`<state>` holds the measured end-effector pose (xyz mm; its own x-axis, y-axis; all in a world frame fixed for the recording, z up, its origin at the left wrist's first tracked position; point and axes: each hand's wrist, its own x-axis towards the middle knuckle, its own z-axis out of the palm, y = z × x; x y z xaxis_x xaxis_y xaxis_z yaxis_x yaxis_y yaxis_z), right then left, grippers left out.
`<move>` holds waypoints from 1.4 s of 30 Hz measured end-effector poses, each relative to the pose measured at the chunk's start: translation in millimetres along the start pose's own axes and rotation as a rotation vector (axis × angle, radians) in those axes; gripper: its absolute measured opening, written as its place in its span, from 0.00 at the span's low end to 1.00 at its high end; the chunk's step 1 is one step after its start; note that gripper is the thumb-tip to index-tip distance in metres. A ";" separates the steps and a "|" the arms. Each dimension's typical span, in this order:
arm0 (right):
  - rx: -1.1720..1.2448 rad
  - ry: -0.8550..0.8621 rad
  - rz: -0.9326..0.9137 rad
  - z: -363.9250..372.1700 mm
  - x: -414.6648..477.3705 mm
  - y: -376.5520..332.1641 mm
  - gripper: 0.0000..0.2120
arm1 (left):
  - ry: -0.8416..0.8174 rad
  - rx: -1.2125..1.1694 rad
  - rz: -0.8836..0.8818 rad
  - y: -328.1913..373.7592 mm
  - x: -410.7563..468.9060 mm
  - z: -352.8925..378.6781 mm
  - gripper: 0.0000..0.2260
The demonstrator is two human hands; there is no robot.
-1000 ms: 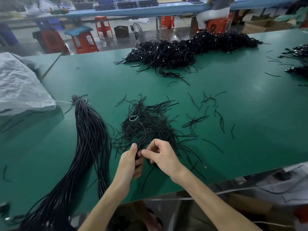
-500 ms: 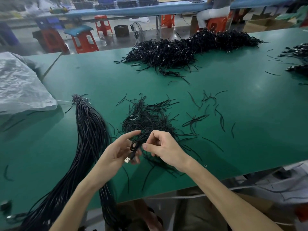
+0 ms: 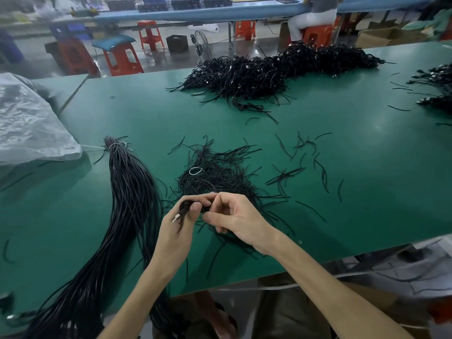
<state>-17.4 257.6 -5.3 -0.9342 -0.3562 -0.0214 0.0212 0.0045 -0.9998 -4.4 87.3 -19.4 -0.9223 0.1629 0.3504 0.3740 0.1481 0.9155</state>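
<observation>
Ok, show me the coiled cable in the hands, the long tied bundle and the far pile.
coiled cable [image 3: 186,205], head view, on the black coil.
tied bundle [image 3: 127,182], head view, middle strands.
far pile [image 3: 269,72], head view, pile's middle.

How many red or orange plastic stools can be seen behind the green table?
5: leftmost stool, cushioned stool beside it, small stool behind them, middle stool right of the fan, occupied stool under the seated person. More may be hidden.

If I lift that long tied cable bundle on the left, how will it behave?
Probably floppy: the cable bundle curves across the table and droops over its edge. Likely heavy, with so many strands. The only visible tie is at the far end, so strands may splay.
</observation>
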 end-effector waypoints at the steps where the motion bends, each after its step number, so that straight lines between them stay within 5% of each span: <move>1: 0.002 0.001 0.002 1.5 0.3 -1.1 0.11 | 0.038 0.039 0.004 -0.5 0.6 0.5 0.09; 8: -0.397 0.070 -0.073 7.3 5.0 -13.1 0.10 | 0.021 0.409 -0.018 -12.0 14.1 -10.5 0.11; 13: -0.843 0.072 -0.368 11.5 8.3 -27.2 0.11 | -0.108 0.655 0.035 -6.0 26.5 -20.6 0.08; 17: -1.192 0.061 -0.616 3.7 12.0 -27.9 0.03 | -0.222 0.521 -0.124 5.4 48.1 -22.3 0.15; 21: -1.433 0.088 -0.807 0.8 12.1 -19.1 0.12 | -0.388 0.349 -0.543 16.2 72.9 -25.3 0.18; 24: -1.423 0.094 -0.759 -6.0 8.7 -7.4 0.09 | -0.525 0.267 -0.644 18.4 75.2 -30.2 0.16; 26: -1.349 0.113 -0.667 -14.0 6.5 -2.3 0.08 | -0.492 0.125 -0.566 16.9 66.6 -32.7 0.11; 30: -1.162 0.143 -0.482 -19.4 3.1 2.1 0.12 | -0.584 -0.270 -0.378 14.3 48.2 -38.7 0.19; 40: -0.972 0.162 -0.475 -0.5 6.7 2.0 0.07 | -0.342 0.176 -0.023 -3.7 42.8 -33.6 0.11; 42: -0.948 0.176 -0.475 1.7 7.7 0.1 0.07 | -0.307 0.091 -0.019 -8.7 38.0 -29.7 0.10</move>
<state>-24.1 253.2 -5.6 -0.8140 -0.3728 0.4455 -0.5716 0.6511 -0.4994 -45.6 63.3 -8.2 -0.8622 0.4436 0.2446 0.3765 0.2380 0.8953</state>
